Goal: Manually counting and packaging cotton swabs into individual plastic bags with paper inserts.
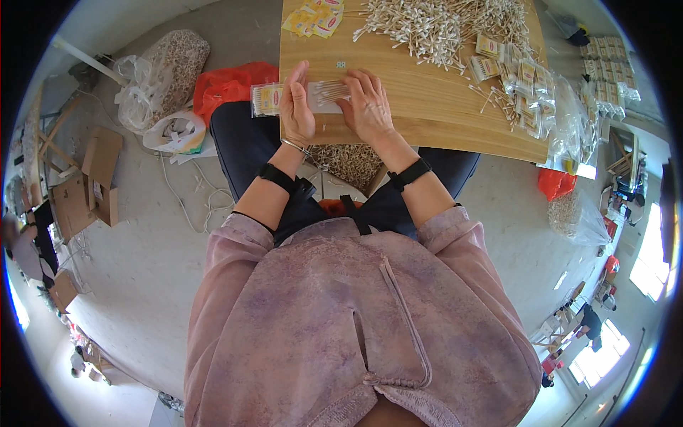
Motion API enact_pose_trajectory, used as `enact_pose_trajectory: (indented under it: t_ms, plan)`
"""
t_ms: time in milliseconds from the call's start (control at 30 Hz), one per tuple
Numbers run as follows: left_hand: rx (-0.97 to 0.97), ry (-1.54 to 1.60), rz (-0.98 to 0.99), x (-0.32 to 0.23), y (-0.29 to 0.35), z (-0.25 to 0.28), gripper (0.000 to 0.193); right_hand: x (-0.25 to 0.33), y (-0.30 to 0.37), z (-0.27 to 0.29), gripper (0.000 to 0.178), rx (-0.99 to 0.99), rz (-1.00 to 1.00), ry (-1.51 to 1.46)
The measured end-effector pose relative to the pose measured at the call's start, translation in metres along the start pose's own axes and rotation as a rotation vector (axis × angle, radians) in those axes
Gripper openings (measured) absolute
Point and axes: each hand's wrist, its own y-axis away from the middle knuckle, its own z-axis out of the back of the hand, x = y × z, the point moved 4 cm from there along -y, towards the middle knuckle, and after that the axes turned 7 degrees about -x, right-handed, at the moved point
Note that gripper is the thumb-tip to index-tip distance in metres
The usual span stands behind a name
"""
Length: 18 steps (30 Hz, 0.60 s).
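My left hand (297,110) stands on its edge at the table's near left side, fingers stretched out and holding nothing. Beside it, on the left, a clear packet of cotton swabs (267,99) with a yellow-and-white card juts past the table edge. Between my hands a small row of cotton swabs (329,92) lies on a whitish sheet or bag, partly hidden. My right hand (370,105) curls over the right end of this row, thumb on the near side and fingers on the far side.
Loose cotton swabs (434,28) are heaped at the table's far side. Yellow cards (314,17) lie far left, filled packets (530,89) at the right. An open box of swabs (348,165) sits below the table edge. A red bag (231,85) and swab-filled sack (174,67) are left.
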Motion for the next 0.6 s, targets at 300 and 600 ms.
enact_pose_trajectory:
  t_ms: [300,600]
  plan:
    - [0.024,-0.24,-0.123,-0.016,0.005,-0.014,0.05,0.008,0.011,-0.024,0.051,-0.078,-0.014,-0.065]
    - [0.027,-0.3,-0.126,-0.018,0.004,-0.013,0.049,-0.002,0.0,-0.023,0.049,-0.203,-0.203,-0.319]
